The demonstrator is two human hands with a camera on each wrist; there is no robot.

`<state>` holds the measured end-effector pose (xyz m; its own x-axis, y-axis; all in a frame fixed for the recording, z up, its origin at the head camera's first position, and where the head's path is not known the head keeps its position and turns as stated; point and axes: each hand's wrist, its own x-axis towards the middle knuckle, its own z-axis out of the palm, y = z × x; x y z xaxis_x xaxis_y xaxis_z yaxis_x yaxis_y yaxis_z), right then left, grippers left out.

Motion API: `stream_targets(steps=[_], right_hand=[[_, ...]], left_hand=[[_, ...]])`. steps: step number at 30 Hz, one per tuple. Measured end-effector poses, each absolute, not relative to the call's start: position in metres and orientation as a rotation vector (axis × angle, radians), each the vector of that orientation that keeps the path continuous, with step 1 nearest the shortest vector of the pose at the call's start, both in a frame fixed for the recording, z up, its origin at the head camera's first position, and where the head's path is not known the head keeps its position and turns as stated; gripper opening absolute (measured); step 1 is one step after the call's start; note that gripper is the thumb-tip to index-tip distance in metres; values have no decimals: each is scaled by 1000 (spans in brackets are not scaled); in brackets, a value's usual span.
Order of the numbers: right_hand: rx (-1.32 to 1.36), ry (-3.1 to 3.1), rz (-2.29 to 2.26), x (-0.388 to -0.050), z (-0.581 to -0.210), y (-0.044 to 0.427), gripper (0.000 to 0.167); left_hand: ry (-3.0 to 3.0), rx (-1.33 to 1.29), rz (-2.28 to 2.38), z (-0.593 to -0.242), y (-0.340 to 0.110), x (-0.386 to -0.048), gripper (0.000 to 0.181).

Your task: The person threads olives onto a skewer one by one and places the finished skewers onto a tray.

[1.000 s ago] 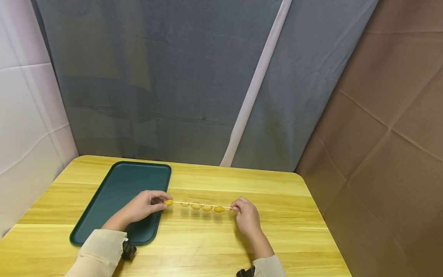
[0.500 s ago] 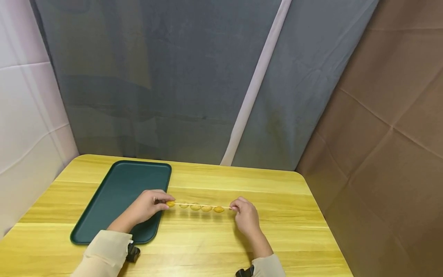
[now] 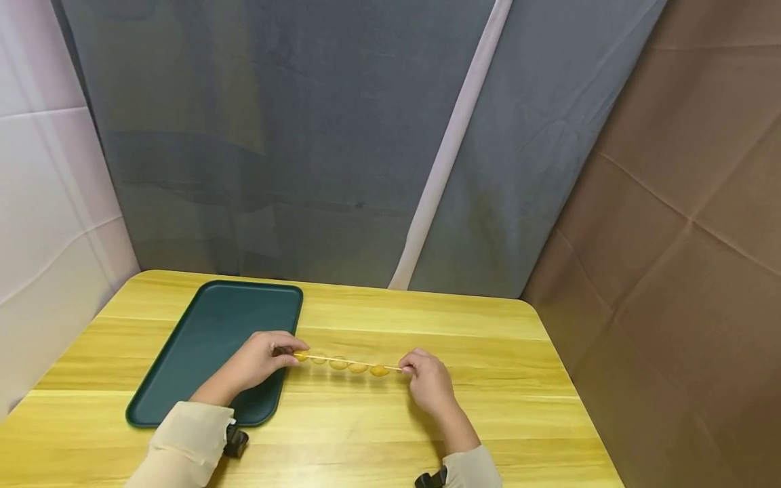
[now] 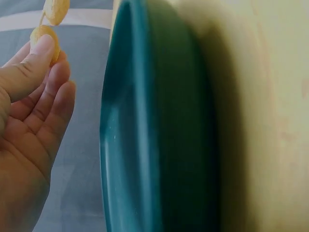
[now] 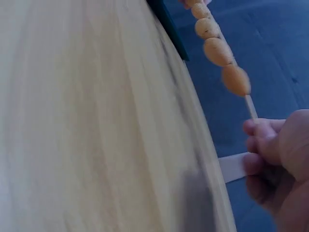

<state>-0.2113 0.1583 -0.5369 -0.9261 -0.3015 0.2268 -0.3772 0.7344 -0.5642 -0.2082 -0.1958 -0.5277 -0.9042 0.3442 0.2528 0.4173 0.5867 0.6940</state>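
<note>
A thin wooden skewer (image 5: pixel 251 107) hangs nearly level above the table, threaded with several oval yellow-brown pieces (image 5: pixel 236 79) of food. My left hand (image 3: pixel 259 359) pinches the leftmost oval piece (image 4: pixel 46 34) between thumb and fingers, over the tray's right edge. Close beside that one sits another piece (image 4: pixel 57 10). At the opposite end, the fingertips of my right hand (image 3: pixel 430 383) pinch the bare end of the stick. A short length of stick shows between these fingers and the nearest piece. The skewer's left tip is hidden.
A dark green rectangular tray (image 3: pixel 219 325) lies on the left of the wood-grain table (image 3: pixel 348 434), partly under my left forearm. Grey curtain (image 3: pixel 305 149) hangs behind the table, with brown cloth (image 3: pixel 683 271) to the right and white cloth (image 3: pixel 49 190) to the left.
The left hand has moved slightly right and the right hand slightly left with the skewer. The gap between the leftmost piece and its neighbour has narrowed.
</note>
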Motion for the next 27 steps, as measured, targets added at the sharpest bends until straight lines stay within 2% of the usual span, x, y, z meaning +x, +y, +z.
stream_targets(steps=[8, 14, 21, 27], right_hand=[[642, -2962, 1927, -199, -534, 152, 9], [500, -2718, 2632, -185, -535, 119, 14], [320, -2454, 2968, -170, -533, 46, 11], [165, -2451, 2874, -178, -527, -7, 8]], left_hand=[[-2666, -441, -1322, -531, -209, -210, 31], [-2656, -255, -1240, -531, -232, -204, 42], [-2628, -123, -1162, -529, -277, -183, 42], [-2614, -59, -1154, -537, -309, -164, 39]])
